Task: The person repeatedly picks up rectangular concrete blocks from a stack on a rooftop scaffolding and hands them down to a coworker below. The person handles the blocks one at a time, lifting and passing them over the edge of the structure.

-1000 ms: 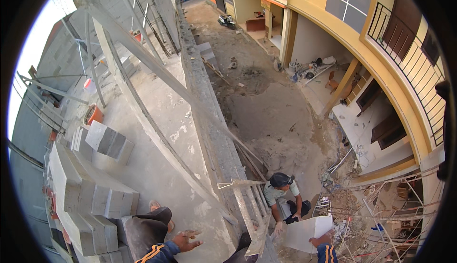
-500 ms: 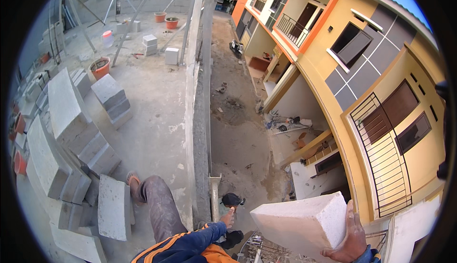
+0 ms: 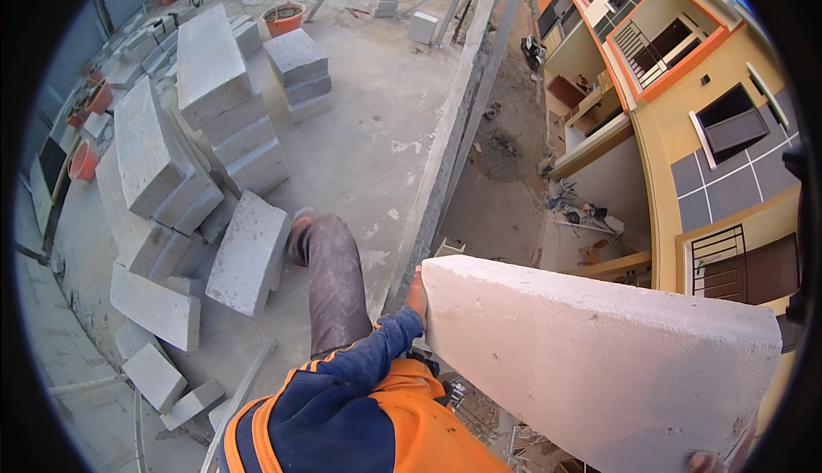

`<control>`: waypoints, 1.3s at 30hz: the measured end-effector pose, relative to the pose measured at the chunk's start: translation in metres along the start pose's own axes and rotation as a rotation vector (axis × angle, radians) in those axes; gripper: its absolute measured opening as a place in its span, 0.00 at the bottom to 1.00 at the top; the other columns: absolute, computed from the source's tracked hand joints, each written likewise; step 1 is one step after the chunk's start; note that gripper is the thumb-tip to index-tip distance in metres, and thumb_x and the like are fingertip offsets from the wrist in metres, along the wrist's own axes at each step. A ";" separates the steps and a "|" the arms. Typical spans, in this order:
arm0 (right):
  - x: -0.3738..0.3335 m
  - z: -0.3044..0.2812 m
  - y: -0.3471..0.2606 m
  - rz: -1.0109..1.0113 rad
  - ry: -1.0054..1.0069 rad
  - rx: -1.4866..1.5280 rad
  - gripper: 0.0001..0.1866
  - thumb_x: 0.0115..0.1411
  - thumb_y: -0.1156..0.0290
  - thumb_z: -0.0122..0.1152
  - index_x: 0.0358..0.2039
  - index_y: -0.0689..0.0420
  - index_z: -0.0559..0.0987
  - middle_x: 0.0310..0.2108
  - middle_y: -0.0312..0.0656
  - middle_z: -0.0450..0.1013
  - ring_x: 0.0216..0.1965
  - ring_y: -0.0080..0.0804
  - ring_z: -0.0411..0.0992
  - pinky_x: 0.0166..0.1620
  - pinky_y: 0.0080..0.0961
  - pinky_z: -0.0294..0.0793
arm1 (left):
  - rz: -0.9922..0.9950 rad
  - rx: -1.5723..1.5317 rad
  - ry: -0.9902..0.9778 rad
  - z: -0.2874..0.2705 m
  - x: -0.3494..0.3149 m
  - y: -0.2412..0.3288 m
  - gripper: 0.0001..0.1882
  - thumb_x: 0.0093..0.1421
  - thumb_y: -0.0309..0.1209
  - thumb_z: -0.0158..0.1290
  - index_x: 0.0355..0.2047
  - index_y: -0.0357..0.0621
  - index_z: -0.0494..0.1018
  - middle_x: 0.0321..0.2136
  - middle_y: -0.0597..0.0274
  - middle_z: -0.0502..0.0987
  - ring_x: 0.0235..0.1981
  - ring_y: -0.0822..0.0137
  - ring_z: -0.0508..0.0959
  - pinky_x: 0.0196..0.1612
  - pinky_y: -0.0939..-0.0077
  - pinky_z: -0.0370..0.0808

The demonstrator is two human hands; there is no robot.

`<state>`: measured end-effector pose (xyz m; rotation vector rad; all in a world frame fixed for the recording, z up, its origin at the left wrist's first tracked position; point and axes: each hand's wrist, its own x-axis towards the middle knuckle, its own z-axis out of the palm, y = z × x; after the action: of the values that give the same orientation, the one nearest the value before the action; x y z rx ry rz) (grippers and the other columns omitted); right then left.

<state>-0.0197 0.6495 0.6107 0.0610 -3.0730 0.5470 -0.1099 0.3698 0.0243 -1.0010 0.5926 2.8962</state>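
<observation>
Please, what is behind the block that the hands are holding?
Above the block in the picture, the building and balcony railing show; below it, some debris. Whatever is directly behind is covered.

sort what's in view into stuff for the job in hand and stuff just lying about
Job in hand:
pale block, held up between both hands
left hand, on its left end
right hand, mostly out of frame, at its lower right
stacked blocks, probably, being similar

Lying about:
orange tub behind the stack
motorbike down in the lane
</observation>
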 end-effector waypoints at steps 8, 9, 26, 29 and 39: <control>0.021 0.210 0.085 0.280 -0.089 0.842 0.40 0.50 0.80 0.62 0.64 0.70 0.58 0.54 0.54 0.67 0.46 0.43 0.71 0.46 0.30 0.75 | 0.202 1.109 0.739 -0.102 0.065 0.185 0.54 0.58 0.72 0.35 0.55 0.25 0.68 0.54 0.32 0.71 0.59 0.43 0.70 0.64 0.61 0.60; 0.016 0.241 0.087 0.351 -0.109 0.971 0.35 0.52 0.81 0.59 0.62 0.69 0.63 0.52 0.52 0.69 0.46 0.43 0.72 0.46 0.30 0.75 | 0.212 1.230 0.786 -0.103 0.073 0.208 0.54 0.57 0.72 0.35 0.55 0.25 0.67 0.55 0.31 0.69 0.60 0.42 0.68 0.64 0.59 0.59; -0.045 0.618 -0.043 0.524 -0.668 1.031 0.23 0.68 0.61 0.48 0.58 0.61 0.68 0.50 0.48 0.73 0.49 0.39 0.72 0.51 0.37 0.75 | -0.041 2.046 0.408 -0.131 0.323 0.387 0.45 0.59 0.69 0.38 0.54 0.38 0.72 0.54 0.47 0.74 0.57 0.52 0.73 0.60 0.63 0.67; -0.042 0.668 -0.067 1.376 -0.514 1.518 0.25 0.66 0.63 0.53 0.61 0.60 0.65 0.52 0.46 0.72 0.52 0.42 0.71 0.55 0.39 0.73 | -0.009 2.122 0.341 -0.135 0.374 0.384 0.44 0.59 0.69 0.37 0.50 0.40 0.76 0.49 0.51 0.78 0.54 0.55 0.75 0.57 0.65 0.69; -0.047 0.863 -0.053 1.515 -0.694 1.725 0.40 0.58 0.57 0.65 0.65 0.60 0.59 0.60 0.42 0.66 0.49 0.38 0.70 0.50 0.34 0.73 | 0.033 2.213 0.188 -0.164 0.475 0.399 0.40 0.60 0.67 0.41 0.52 0.44 0.75 0.51 0.53 0.77 0.56 0.56 0.73 0.59 0.64 0.68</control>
<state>0.0182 0.3034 -0.1826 -2.1929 -1.0762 3.0615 -0.4466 -0.1081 -0.2411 -0.5435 2.4805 0.5903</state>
